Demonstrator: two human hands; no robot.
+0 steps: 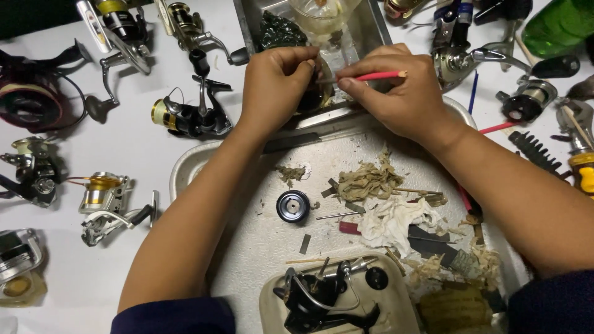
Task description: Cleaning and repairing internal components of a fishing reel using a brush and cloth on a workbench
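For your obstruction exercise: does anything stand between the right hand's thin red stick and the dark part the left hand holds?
Nothing visible does: the thin red stick in the right hand reaches straight to the dark part in the left hand.

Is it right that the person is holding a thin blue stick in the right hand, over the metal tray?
Not quite. The thin stick in the right hand is red, not blue. The head view shows it pinched between the fingers over the metal tray, pointing toward the left hand.
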